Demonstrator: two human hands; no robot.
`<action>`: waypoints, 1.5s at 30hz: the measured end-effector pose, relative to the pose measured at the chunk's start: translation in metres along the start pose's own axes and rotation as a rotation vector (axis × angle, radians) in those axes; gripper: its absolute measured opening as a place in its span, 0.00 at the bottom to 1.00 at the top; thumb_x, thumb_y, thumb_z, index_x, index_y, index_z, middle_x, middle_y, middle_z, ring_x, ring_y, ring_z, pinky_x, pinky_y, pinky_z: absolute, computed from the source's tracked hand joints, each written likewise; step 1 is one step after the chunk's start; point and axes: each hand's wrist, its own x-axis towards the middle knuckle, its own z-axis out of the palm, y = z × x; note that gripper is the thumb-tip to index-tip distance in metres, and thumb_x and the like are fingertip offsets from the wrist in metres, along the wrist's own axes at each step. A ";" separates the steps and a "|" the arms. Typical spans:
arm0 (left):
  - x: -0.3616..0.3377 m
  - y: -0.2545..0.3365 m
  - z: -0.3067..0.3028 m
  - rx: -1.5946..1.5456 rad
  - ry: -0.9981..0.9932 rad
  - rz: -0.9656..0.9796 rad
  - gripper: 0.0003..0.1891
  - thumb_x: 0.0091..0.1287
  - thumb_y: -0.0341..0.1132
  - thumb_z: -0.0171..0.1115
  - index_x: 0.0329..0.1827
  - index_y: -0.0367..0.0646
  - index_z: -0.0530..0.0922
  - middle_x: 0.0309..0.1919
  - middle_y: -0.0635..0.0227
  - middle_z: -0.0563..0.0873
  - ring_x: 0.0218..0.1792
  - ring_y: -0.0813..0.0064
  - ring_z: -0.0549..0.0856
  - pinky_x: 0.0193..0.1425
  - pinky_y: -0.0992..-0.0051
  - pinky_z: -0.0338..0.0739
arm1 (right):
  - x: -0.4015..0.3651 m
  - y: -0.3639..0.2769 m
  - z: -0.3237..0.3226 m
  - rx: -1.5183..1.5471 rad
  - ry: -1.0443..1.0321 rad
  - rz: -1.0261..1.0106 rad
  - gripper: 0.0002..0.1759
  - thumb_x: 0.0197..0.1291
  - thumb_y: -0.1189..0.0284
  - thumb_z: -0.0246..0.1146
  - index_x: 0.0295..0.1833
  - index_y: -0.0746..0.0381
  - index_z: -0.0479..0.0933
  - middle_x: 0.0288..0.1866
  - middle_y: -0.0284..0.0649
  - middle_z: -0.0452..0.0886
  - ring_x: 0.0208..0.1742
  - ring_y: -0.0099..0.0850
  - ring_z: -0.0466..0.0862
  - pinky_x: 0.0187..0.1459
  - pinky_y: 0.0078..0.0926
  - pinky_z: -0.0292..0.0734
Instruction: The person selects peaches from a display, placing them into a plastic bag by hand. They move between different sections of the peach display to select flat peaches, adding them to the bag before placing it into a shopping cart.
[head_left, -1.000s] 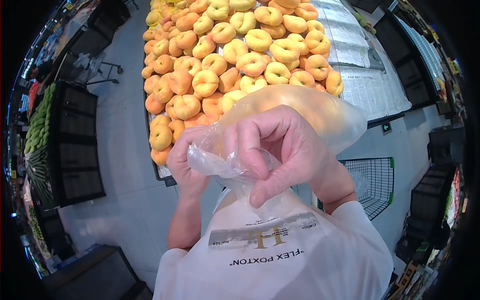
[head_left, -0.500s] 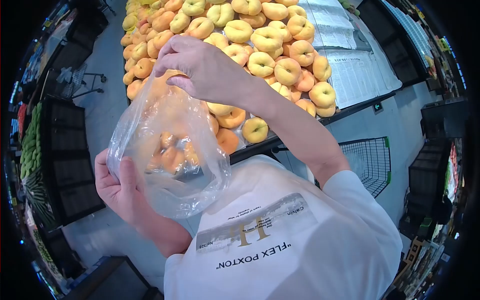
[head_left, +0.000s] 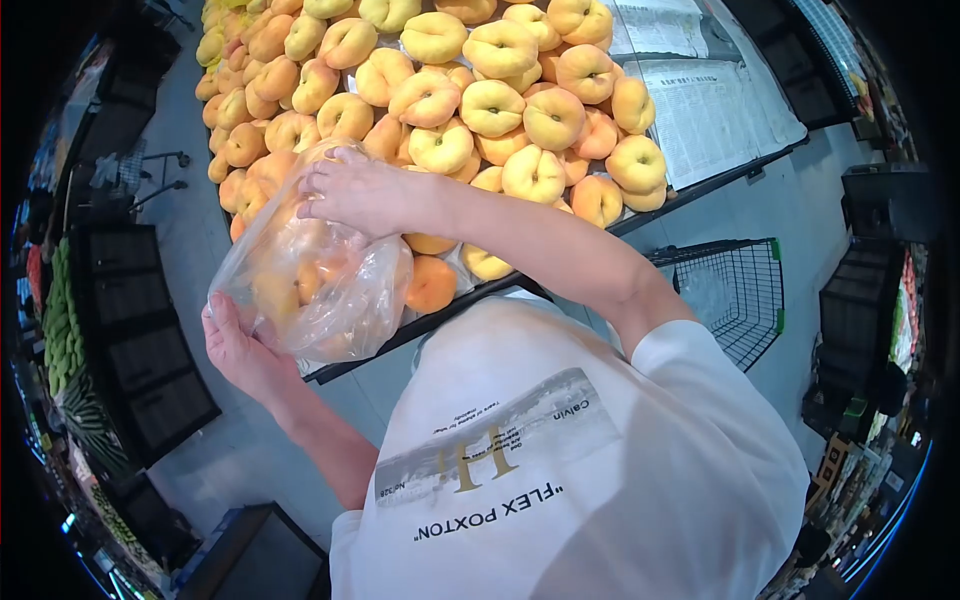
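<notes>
A clear plastic bag (head_left: 350, 322) hangs in front of me against the fruit stand, and orange flat peaches show through its film. My left hand (head_left: 245, 345) is closed on the bag's lower left edge, thumb and fingers pinching the film. At the top of the bag, my right hand (head_left: 365, 195) has its fingers curled over the plastic, closed on it. Beyond both hands spreads a heap of yellow-orange flat peaches (head_left: 495, 108). One orange peach (head_left: 431, 284) lies just right of the bag, near the stand's front edge.
Newspaper sheets (head_left: 700, 110) cover the stand to the right of the peaches. A wire shopping cart (head_left: 735, 300) stands at my right. Dark display cabinets (head_left: 140, 330) holding green produce line the left, and another cart (head_left: 130, 170) is farther back.
The bag has moved forward and up toward the stand, its opening narrower now. My right hand has come down onto it with fingers curled. My view has shifted closer to the peaches.
</notes>
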 end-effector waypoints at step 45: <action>-0.037 -0.001 0.010 -0.154 -0.156 0.011 0.07 0.80 0.32 0.57 0.45 0.38 0.77 0.20 0.80 0.73 0.16 0.93 0.65 0.17 0.85 0.58 | 0.025 -0.054 -0.032 0.860 -0.386 0.213 0.39 0.51 0.65 0.78 0.70 0.60 0.74 0.65 0.45 0.79 0.68 0.41 0.78 0.71 0.38 0.70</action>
